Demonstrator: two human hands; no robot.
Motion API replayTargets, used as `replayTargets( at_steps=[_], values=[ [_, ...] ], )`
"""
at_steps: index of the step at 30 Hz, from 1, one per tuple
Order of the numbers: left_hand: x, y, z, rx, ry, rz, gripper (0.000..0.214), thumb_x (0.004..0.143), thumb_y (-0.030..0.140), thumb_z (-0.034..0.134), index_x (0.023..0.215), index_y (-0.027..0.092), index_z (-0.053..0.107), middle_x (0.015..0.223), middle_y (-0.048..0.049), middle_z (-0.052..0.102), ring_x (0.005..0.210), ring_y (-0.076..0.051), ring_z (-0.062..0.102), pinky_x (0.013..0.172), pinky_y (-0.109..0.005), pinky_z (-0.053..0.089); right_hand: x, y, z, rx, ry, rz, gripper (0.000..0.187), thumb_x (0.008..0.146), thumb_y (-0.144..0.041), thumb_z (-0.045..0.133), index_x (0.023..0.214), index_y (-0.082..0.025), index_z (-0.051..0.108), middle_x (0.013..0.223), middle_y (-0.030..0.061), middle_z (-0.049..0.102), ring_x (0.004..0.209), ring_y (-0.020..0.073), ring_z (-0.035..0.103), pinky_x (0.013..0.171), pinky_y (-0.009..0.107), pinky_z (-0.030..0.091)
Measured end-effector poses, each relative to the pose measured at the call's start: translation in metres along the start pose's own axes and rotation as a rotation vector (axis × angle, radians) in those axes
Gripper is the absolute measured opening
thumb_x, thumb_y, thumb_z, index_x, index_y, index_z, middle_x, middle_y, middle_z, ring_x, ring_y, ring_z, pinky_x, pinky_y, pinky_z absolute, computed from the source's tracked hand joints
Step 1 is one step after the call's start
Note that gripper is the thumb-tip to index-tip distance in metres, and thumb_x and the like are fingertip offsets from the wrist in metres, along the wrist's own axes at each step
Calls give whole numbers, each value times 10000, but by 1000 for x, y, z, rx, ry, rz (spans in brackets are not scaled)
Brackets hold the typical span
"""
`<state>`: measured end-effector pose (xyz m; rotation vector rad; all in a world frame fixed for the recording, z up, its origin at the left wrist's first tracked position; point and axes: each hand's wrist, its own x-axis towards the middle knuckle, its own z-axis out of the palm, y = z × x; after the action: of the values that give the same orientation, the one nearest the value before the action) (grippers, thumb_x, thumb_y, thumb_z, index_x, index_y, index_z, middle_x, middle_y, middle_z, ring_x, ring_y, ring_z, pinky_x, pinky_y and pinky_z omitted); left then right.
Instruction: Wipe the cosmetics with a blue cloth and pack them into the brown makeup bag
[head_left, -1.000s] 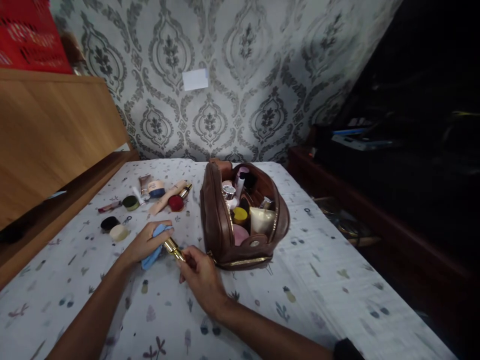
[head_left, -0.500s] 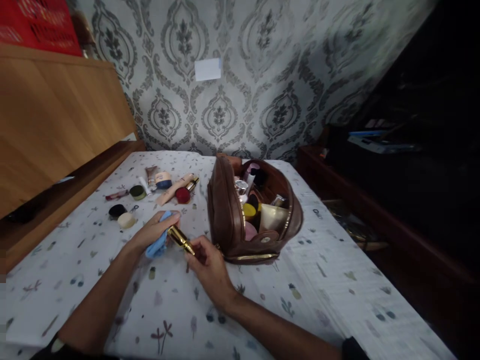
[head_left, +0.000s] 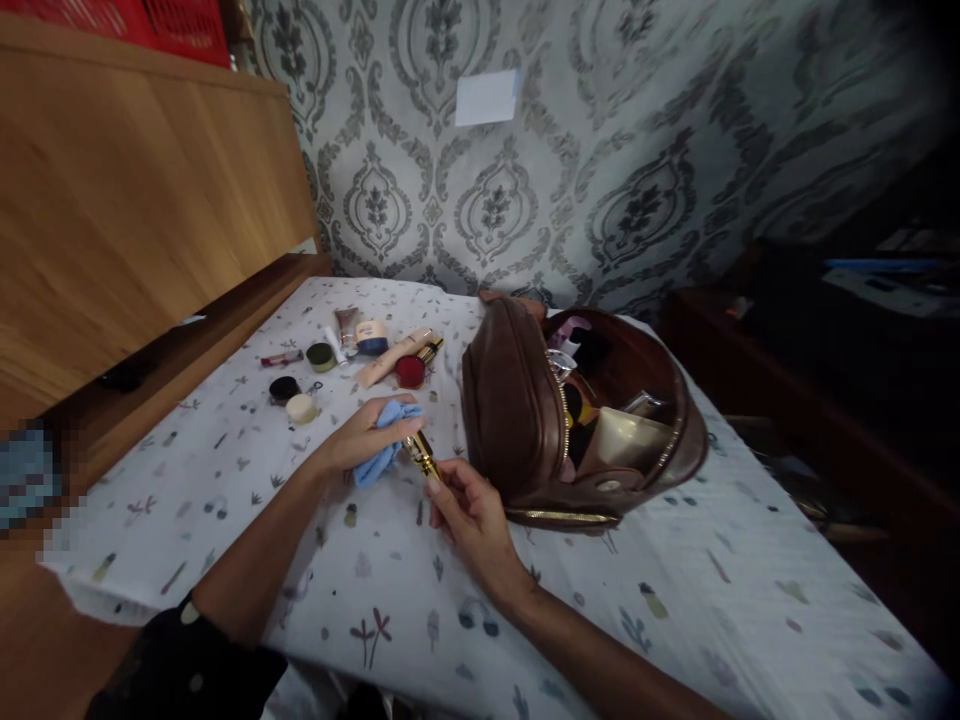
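My left hand (head_left: 365, 437) is closed around a crumpled light blue cloth (head_left: 381, 462), which presses against the upper end of a shiny gold lipstick tube (head_left: 421, 455). The tube's lower end is pinched in the fingers of my right hand (head_left: 474, 515). Just right of my hands stands a brown leather makeup bag (head_left: 517, 400), unzipped, with a cream-coloured tube (head_left: 628, 440) and several other cosmetics inside. Beyond my left hand lie a red round jar (head_left: 410, 372), a peach tube (head_left: 394, 358), a cream-lidded blue jar (head_left: 371, 337) and a green-sided jar (head_left: 321, 357).
Nearer on the left are a black round lid (head_left: 284, 389) and a cream round piece (head_left: 301, 408). A patterned white cloth (head_left: 247, 520) covers the table. A wooden cabinet (head_left: 150, 170) borders it on the left, with a papered wall (head_left: 495, 230) behind.
The camera view has swung left, so everything sits further right. The cloth now wraps over more of the lipstick's upper end. Both hands keep their holds.
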<state>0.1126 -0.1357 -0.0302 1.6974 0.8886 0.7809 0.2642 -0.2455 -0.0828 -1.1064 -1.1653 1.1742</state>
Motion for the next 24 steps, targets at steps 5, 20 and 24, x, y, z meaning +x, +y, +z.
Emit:
replayTargets(
  at_steps=[5,20,24],
  values=[
    [0,2,-6,54,-188,6,342,872,492,586,810,157,550,703,33,451,648,-103,446,593,-220,361,0,4,2,11,44,7,332,808,-507,675,796,-194,565,590,-59,481,517,96,429,498,218,357],
    [1,-17,23,-384,-180,-242,559,755,710,622,715,155,570,534,25,543,412,-76,451,411,-203,347,-5,8,1,-70,143,-170,502,824,-283,689,1314,-259,582,971,39,613,825,169,587,664,264,499],
    [-4,-16,36,-388,-171,-359,590,697,747,657,718,165,561,543,34,538,439,-92,485,416,-214,382,-4,1,-1,-68,137,-259,422,853,-282,677,1273,-280,647,1033,50,621,963,193,603,838,324,520]
  ],
)
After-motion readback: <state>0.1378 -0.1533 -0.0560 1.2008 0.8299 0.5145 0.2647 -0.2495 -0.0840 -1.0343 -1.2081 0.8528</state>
